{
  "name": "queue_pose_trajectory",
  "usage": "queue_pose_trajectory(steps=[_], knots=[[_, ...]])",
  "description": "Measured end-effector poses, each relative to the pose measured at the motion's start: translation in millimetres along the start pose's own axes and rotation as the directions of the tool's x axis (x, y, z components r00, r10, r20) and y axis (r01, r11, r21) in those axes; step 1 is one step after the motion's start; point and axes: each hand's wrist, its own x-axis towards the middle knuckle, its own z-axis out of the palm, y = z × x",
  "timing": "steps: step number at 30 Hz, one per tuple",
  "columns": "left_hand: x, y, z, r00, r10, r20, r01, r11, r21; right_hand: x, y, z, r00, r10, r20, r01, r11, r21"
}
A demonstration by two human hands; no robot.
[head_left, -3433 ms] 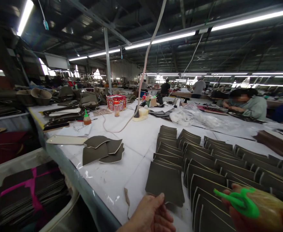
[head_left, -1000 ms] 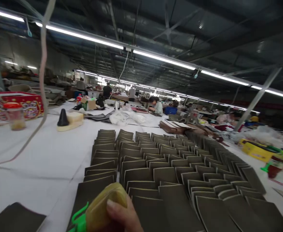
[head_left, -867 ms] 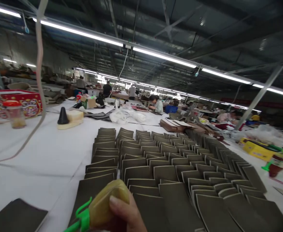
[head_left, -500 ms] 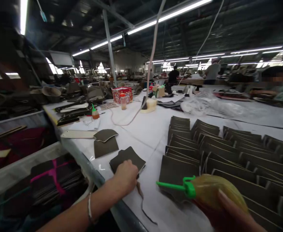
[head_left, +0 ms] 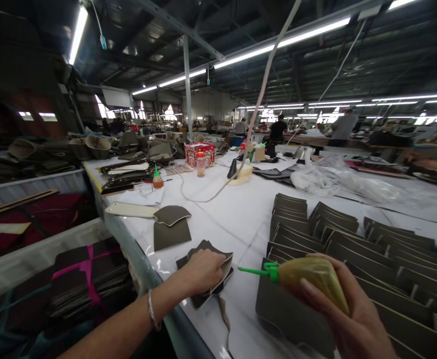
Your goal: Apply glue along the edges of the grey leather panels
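My left hand (head_left: 202, 270) is closed on a dark olive leather piece (head_left: 226, 265) atop a small stack near the table's left edge. The piece's right side bends up and shows a paler underside; my fingertips are partly hidden. In my right hand (head_left: 358, 311) is a squeeze bottle (head_left: 313, 279) of yellowish-brown liquid, lying on its side in the grip. Its thin green nozzle points left, just right of the stack. Below the bottle lies a flat olive panel (head_left: 289, 311). A dark thin strip (head_left: 224, 319) trails from the stack toward me.
Overlapping rows of olive panels (head_left: 386, 279) cover the table's right side. Beyond the stack are two panels (head_left: 171, 237) with a pale strap (head_left: 130, 209). A second glue bottle (head_left: 158, 180), a jar (head_left: 201, 165) and crumpled plastic (head_left: 338, 174) stand farther back. Crates flank the left edge.
The leather piece's right side has lifted and curled under my left hand. My right hand has tilted the bottle, its nozzle now nearer the stack. The view has shifted slightly left.
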Motion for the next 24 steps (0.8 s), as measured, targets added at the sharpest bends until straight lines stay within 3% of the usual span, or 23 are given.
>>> queue_pose_trajectory(steps=[5, 11, 15, 24], knots=[[9.4, -0.9, 2.9, 0.999, 0.001, -0.05, -0.003, 0.999, -0.042, 16.9, 2.7, 8.2, 0.998, -0.045, 0.05, 0.052, 0.986, -0.16], [56.4, -9.5, 9.4, 0.997, -0.044, -0.066, 0.04, 0.998, -0.052, 47.6, 23.2, -0.7, 0.991, -0.128, 0.05, 0.136, 0.964, -0.227], [81.2, -12.5, 15.7, 0.998, -0.026, -0.065, 0.019, 0.994, -0.106, 68.5, 29.6, 4.9, 0.975, -0.197, 0.105, 0.218, 0.937, -0.273], [95.5, -29.0, 25.7, 0.999, 0.016, -0.031, -0.023, 0.97, -0.242, 110.0, 45.7, 28.9, 0.937, -0.219, 0.273, 0.311, 0.879, -0.361]])
